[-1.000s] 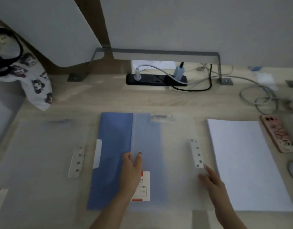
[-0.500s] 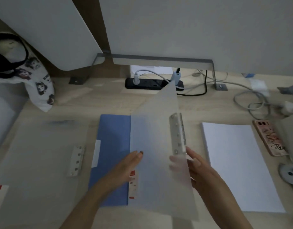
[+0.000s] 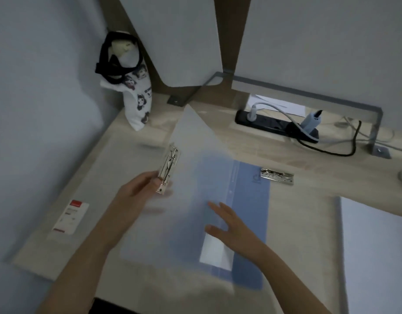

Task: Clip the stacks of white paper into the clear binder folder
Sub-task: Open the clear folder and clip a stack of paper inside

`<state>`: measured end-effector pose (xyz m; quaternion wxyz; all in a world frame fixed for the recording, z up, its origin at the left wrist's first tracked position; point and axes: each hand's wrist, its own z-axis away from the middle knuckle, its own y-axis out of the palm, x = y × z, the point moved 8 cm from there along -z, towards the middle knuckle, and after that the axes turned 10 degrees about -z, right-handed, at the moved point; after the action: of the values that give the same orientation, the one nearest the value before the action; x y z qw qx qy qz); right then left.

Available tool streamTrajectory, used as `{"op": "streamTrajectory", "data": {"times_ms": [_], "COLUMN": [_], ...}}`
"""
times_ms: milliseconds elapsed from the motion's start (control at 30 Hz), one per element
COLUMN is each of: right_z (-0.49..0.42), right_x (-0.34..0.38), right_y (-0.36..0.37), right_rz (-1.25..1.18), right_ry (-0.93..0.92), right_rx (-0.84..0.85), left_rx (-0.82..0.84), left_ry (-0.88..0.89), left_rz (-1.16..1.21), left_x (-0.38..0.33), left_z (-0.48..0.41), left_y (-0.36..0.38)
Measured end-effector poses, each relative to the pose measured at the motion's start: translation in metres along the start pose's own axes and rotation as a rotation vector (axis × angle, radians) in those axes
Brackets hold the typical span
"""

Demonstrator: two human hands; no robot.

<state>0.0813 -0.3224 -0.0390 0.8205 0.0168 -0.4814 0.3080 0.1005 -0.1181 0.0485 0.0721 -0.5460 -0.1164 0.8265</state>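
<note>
The left hand holds up the see-through flap of the clear binder folder, and it looks like it pinches the metal clip, but it is blurry. The right hand lies flat with fingers spread on the blue folder. The white paper stack lies far right.

Left hand grips clear folder.

Left hand, right hand: seemingly bare
</note>
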Motion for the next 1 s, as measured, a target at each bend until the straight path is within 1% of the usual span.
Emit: {"op": "streamTrajectory", "data": {"times_ms": [67, 100, 167, 233, 367, 467, 667, 733, 833, 867, 933, 1000], "right_z": [-0.011, -0.013, -0.014, -0.012, -0.012, -0.013, -0.015, -0.015, -0.016, -0.016, -0.016, -0.016], "right_x": [-0.026, -0.038, -0.054, -0.061, -0.068, -0.07, -0.07, -0.071, -0.073, -0.073, -0.074, -0.073], "right_y": [-0.011, -0.017, -0.019, -0.015, -0.012, -0.011, -0.008, -0.007, -0.007, -0.007, -0.006, -0.006], "right_rz": [0.288, 0.414, 0.554, 0.618, 0.669, 0.675, 0.661, 0.658, 0.669, 0.671, 0.673, 0.671], "right_ry": [0.11, 0.161, 0.201, 0.19, 0.186, 0.194, 0.207, 0.211, 0.224, 0.227, 0.229, 0.223], "right_rx": [-0.077, -0.098, -0.112, -0.103, -0.085, -0.078, -0.046, -0.039, -0.036, -0.035, -0.033, -0.037], "left_rx": [-0.042, -0.035, -0.009, 0.02, 0.033, -0.016, -0.116, -0.093, 0.04, 0.06, 0.049, 0.028], "left_ry": [-0.049, -0.074, -0.138, -0.183, -0.216, -0.238, -0.237, -0.255, -0.289, -0.305, -0.333, -0.346], "left_rz": [-0.024, -0.029, -0.024, 0.006, 0.076, 0.122, 0.134, 0.157, 0.218, 0.237, 0.219, 0.141], "left_x": [0.019, 0.029, 0.052, 0.073, 0.101, 0.117, 0.133, 0.136, 0.135, 0.132, 0.125, 0.115], "left_z": [-0.008, -0.012, -0.02, -0.025, -0.032, -0.038, -0.043, -0.042, -0.042, -0.044, -0.051, -0.062], "left_y": [-0.016, -0.02, -0.027, -0.031, -0.034, -0.034, -0.036, -0.037, -0.029, -0.027, -0.025, -0.025]}}
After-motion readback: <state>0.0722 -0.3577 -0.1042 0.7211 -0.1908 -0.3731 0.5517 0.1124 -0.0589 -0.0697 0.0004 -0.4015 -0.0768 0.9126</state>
